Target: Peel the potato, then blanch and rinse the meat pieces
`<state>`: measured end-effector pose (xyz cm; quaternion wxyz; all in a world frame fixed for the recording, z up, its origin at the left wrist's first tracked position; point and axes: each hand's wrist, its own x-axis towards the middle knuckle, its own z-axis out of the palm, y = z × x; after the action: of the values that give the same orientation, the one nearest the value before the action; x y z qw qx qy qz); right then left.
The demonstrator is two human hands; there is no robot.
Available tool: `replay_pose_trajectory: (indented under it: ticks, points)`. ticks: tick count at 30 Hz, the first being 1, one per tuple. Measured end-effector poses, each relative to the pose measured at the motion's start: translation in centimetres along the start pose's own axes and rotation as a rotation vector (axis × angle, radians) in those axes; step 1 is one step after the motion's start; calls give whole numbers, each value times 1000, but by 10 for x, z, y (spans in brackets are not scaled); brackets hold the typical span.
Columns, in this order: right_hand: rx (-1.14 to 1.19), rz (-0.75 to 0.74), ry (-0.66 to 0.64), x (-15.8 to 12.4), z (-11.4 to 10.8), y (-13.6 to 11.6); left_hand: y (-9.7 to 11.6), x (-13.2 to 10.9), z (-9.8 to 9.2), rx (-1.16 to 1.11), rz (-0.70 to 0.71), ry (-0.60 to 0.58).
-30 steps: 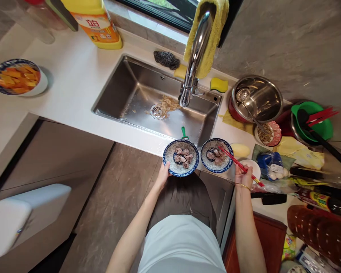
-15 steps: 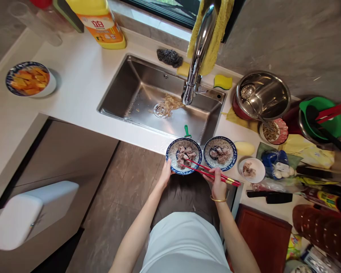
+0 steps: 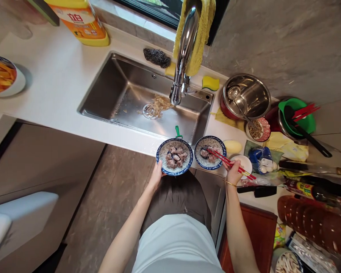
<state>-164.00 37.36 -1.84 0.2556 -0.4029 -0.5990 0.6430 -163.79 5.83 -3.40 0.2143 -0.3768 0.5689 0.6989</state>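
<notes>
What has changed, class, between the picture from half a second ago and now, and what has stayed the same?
The right hand has moved the red chopsticks rightward, from the held plate to the meat on the other plate. Neither hand let go: the left hand keeps its plate. The green peeler stays at the sink edge.

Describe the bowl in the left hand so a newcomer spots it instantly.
Find the steel sink. On its near side, toward the right end, the left hand grips a blue-rimmed bowl of meat pieces. Unlike the matching bowl alongside, no red chopsticks reach over it.
</notes>
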Motion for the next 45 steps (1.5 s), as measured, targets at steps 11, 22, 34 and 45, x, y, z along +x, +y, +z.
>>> replay_pose_trajectory:
  ticks: [11, 22, 34, 45]
  points:
    - [219, 439, -191, -53, 9, -10, 0, -2, 2, -31, 8, -2]
    - [59, 206, -266, -91, 39, -18, -7, 4, -3, -18, 1, 24]
    - [-129, 79, -241, -9, -3, 2, -5, 5, -4, -28, -10, 21]
    - [96, 231, -137, -5, 0, 2, -5, 4, -3, -19, -6, 16]
